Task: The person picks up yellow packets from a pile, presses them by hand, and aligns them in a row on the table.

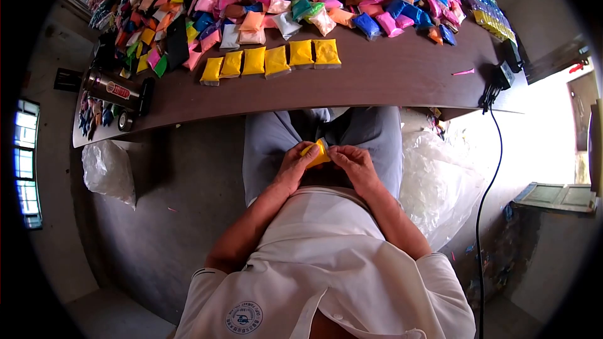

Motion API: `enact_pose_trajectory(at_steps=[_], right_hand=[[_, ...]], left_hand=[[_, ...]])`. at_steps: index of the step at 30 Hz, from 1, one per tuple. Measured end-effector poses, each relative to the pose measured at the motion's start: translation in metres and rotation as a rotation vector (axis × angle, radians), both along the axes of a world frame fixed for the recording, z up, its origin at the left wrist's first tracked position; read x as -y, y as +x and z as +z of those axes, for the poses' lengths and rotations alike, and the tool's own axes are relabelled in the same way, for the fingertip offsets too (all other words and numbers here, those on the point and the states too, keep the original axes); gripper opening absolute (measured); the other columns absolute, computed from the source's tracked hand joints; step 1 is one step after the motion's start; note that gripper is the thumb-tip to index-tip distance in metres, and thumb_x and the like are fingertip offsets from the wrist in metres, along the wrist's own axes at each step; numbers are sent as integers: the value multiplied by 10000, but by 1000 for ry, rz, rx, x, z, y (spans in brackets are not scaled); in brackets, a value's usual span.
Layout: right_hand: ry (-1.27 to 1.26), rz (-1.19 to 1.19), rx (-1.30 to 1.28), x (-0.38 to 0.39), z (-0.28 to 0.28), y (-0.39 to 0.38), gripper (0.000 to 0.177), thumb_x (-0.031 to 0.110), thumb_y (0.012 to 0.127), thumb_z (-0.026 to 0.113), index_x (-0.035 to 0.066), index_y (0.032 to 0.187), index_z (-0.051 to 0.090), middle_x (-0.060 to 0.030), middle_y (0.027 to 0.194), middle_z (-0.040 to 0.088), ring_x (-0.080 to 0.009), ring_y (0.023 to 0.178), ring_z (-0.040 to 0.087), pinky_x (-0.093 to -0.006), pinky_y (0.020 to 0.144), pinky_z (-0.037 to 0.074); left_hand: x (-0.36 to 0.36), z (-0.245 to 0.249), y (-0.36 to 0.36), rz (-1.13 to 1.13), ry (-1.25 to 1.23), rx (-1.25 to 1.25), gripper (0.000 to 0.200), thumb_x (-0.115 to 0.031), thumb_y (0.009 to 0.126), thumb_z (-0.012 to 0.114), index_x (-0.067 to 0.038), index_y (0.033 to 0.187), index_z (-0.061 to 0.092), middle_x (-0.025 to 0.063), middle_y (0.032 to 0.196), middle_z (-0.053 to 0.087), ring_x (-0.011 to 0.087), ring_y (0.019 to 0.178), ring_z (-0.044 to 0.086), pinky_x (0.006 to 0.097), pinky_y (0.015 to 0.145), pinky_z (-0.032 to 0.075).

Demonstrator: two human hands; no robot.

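Above my lap, a small yellow packet (321,150) is held between both hands. My left hand (298,162) is closed around its left side, thumb on top. At the packet's right edge, my right hand (353,162) pinches with thumb and fingertips. Part of the packet is hidden behind the fingers. On the brown table (377,88) in front of me, several yellow packets (254,61) lie side by side in a row near the edge.
Behind the row spreads a heap of coloured packets (326,0). A dark flask (113,88) lies at the table's left end. A black cable (487,188) hangs from an adapter (502,76) on the right. Clear plastic bags (440,182) stand beside my legs.
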State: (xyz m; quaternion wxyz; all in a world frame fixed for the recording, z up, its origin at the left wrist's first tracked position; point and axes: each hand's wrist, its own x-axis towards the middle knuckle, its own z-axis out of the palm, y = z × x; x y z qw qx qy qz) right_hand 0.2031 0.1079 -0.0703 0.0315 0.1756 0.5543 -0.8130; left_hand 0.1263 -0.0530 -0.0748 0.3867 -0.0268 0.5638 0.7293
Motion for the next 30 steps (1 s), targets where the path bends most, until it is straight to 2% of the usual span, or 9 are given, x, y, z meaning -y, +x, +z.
enact_pose_trajectory(at_steps=[10,13,16,18,20,23,25,26,30], right_hand=[[215,-14,-58,9,8,-4,154,66,859,625,-57,950,622,-46,871,631,-98,792,570,-223,747,478],[306,-27,-93,9,3,-6,149,61,842,639,-67,918,622,-62,856,632,-109,784,575,-235,736,479],[357,41,-36,5,7,-6,159,75,843,640,-64,920,628,-64,929,628,-113,888,558,-238,820,446],[413,70,-101,3,1,-7,152,74,848,631,-63,914,628,-62,929,629,-116,887,558,-239,818,445],[467,99,-167,1,-10,-7,147,74,854,623,-62,909,628,-59,930,629,-120,886,559,-240,816,444],[307,79,-227,0,-15,-6,171,101,875,608,-55,939,638,-48,932,637,-112,889,566,-240,823,446],[-89,-67,26,1,-3,-5,203,135,885,609,-42,977,648,-33,935,644,-102,899,573,-238,831,450],[-142,-90,44,-2,-8,-5,231,166,896,608,-37,993,661,-15,914,651,-77,797,563,-216,755,454],[-128,-79,61,-9,2,-1,257,193,892,617,-31,1012,658,-8,912,647,-59,779,550,-198,713,449]], left_hand=[[-1,2,-1,-14,-72,-34,454,-414,816,675,-40,1047,566,45,940,568,125,878,567,238,750,521],[0,2,-2,-83,-77,-23,452,-408,827,660,-61,1094,547,54,989,551,136,938,541,236,809,489],[1,-4,-1,-81,-70,-56,443,-408,827,659,-58,1076,551,48,985,550,128,930,536,233,829,471],[1,-7,-1,-85,-71,-150,393,-394,831,666,-49,1000,582,27,926,560,106,861,539,228,783,466],[1,-8,-1,-99,-77,-152,390,-391,834,663,-50,1002,582,29,931,561,110,867,542,231,779,476],[1,-7,-1,-88,-36,-65,400,-389,833,663,-61,1040,565,41,965,561,126,916,540,246,798,485],[1,-6,-1,-57,11,25,419,-389,830,665,-72,1076,548,50,993,560,137,959,535,257,822,486],[2,-6,-1,-53,19,24,418,-387,825,671,-77,1078,547,53,1004,558,146,967,536,267,818,493],[3,-7,0,-18,24,50,420,-381,814,686,-86,1080,549,58,1016,549,163,978,537,282,812,502]])
